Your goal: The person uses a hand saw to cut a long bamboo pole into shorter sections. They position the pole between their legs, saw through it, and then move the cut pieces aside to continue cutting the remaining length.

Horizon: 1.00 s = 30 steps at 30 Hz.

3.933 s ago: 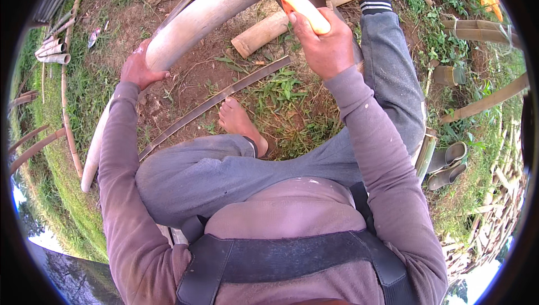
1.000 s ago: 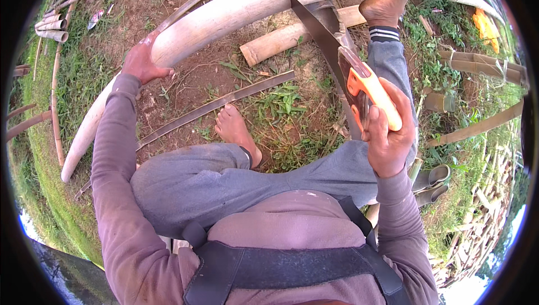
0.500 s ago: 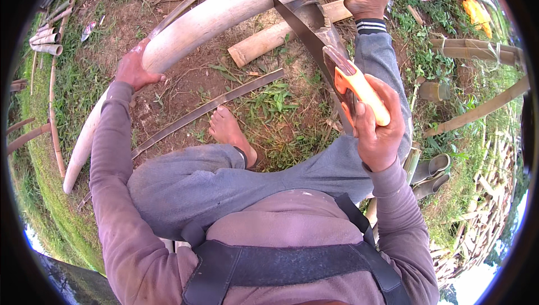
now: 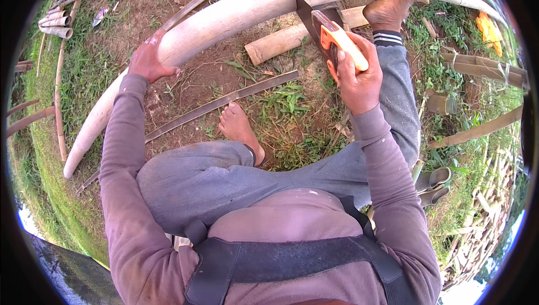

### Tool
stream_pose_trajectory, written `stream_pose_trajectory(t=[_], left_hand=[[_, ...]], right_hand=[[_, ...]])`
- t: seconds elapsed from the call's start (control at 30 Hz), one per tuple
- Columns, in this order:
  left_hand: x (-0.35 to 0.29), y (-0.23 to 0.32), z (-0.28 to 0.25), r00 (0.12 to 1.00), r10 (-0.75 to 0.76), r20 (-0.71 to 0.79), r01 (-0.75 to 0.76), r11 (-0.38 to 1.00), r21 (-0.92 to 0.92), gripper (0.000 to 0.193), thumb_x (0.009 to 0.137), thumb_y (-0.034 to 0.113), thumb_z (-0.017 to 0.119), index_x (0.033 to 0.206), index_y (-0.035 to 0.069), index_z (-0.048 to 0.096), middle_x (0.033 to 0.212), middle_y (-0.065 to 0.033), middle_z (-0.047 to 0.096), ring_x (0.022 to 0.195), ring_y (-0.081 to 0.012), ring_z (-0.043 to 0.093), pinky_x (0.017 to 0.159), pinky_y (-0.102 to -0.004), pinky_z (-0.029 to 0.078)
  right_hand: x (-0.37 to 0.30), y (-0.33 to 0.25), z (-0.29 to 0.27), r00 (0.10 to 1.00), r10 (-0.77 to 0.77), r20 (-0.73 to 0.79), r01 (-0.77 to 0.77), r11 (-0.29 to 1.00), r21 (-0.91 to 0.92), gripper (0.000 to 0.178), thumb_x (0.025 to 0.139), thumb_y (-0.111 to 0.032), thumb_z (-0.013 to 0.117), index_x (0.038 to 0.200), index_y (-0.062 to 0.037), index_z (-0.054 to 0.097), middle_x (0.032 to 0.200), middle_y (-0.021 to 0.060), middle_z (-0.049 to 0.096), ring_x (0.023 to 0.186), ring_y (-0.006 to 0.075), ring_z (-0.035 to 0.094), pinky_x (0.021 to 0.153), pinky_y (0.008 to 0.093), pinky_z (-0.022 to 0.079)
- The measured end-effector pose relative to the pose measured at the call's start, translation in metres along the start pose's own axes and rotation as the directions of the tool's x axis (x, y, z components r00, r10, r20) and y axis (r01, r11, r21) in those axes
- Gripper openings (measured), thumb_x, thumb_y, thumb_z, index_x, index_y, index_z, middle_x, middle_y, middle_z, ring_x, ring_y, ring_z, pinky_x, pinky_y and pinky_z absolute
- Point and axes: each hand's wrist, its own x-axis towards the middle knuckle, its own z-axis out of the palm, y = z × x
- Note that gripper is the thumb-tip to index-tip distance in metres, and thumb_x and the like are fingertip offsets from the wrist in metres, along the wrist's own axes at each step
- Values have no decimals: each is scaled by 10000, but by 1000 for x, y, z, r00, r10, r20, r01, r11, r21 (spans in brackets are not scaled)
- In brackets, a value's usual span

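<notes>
A long pale bamboo pole point(image 4: 241, 16) curves across the far side of the view. Wrapped round its left part is my left hand point(image 4: 150, 61), thumb toward me. In my right hand point(image 4: 359, 78) is the orange handle of a handsaw point(image 4: 309, 16). The saw's dark blade lies across the pole near its middle and sticks out beyond it. To the right of the blade, my bare right foot point(image 4: 393, 7) presses on the pole. A shorter cut bamboo piece point(image 4: 281, 42) lies beneath the pole, partly hidden by the saw.
A flat bamboo strip point(image 4: 219, 104) lies on the ground beside my left foot point(image 4: 238, 131). Several bamboo tubes point(image 4: 56, 24) rest at the far left. On the right are split bamboo lengths point(image 4: 483, 69), an orange-yellow cloth or plastic point(image 4: 489, 33) and a heap of bamboo offcuts point(image 4: 483, 226).
My right hand has pushed the saw forward, away from my body, so less blade shows on the near side of the pole. My left hand keeps its hold; the whole view has shifted slightly.
</notes>
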Motion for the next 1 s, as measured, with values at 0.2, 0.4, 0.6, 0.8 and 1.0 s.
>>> stream_pose_trajectory(t=[0.2,0.4,0.6,0.8,1.0], left_hand=[[0,-18,-3,997,-6,75,11,998,-69,1193,556,383,979,1598,110,467,1332,-231,721,1212,-422,706,1099,-478,541],[1,-8,-1,996,-48,79,50,998,-23,1185,556,407,972,1593,138,467,1273,-208,747,1169,-431,717,1051,-496,554],[6,-16,-1,998,27,52,-27,1000,10,1163,557,398,975,1578,149,477,1280,-217,743,1183,-434,712,1050,-494,554],[4,-12,-7,993,-54,106,61,997,-56,1179,562,400,973,1593,146,462,1286,-241,734,1207,-441,699,1067,-495,546],[9,-13,-5,999,11,47,-10,1000,-24,1189,565,396,969,1601,123,452,1287,-251,730,1210,-444,698,1058,-488,555]], right_hand=[[-26,-64,-24,994,31,109,-10,983,-182,434,1051,-92,685,1444,30,550,1297,159,675,1075,169,699,918,328,589],[-17,-60,-40,994,85,64,-77,991,-109,386,1039,-129,709,1368,43,602,1177,162,728,1052,187,723,892,335,590],[51,-27,24,999,18,29,-10,966,-258,386,1017,-213,742,1313,12,641,1064,203,774,957,237,777,850,363,596],[-28,-86,-48,998,32,45,-27,995,-98,319,1052,-96,701,1343,16,634,1148,109,745,964,136,713,849,308,595],[63,-20,28,999,4,44,4,983,-186,418,1029,-223,734,1330,49,633,1154,206,756,1020,225,750,906,360,590]])
